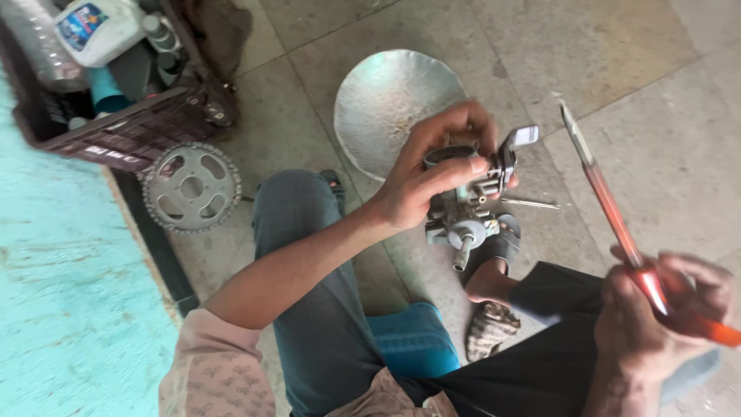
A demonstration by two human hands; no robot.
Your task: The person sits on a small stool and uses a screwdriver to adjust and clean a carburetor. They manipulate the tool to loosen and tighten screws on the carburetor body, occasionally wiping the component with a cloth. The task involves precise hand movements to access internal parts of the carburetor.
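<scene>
The left hand (421, 181) is closed around a grey metal carburetor (467, 205), held in the air above the knees near centre frame. The right hand (656, 309), at 4 o'clock, grips an orange-handled screwdriver (617, 224) whose tip points up toward 1 o'clock, well apart from the carburetor.

Risks, as I judge them: the carburetor is gripped from one side only, so it could slip and drop onto the stone floor (664, 116); the blurred screwdriver could jab the left fingers.

Count: 1 carburetor, 1 screwdriver, 1 round metal dish (382, 108) at 12 o'clock, 1 sprocket (191, 188) and 1 dark crate (116, 131) at 10 o'clock.
</scene>
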